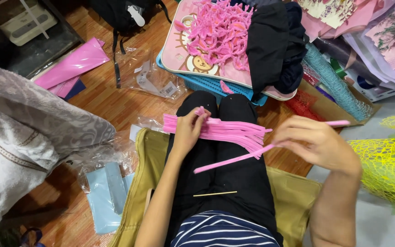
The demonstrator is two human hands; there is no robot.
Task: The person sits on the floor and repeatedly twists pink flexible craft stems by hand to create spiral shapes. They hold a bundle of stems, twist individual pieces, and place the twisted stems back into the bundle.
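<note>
A bundle of straight pink pipe cleaners [234, 131] lies across my black-trousered legs. My left hand [189, 130] rests on the bundle's left end and pinches a few stems there. My right hand [318, 142] holds one single pink pipe cleaner [234, 159] that slants down to the left over my lap, its other end poking out past my fingers to the right. A thin wooden stick [215, 194] lies on my thigh, near my striped shirt.
A pink tray [184, 50] on a blue basket holds a heap of curled pink pipe cleaners [220, 29] and black cloth [275, 45]. Yellow mesh [385, 169] is at right, plastic bags [106, 192] and grey fabric [28, 132] at left. I sit on an olive cushion [293, 196].
</note>
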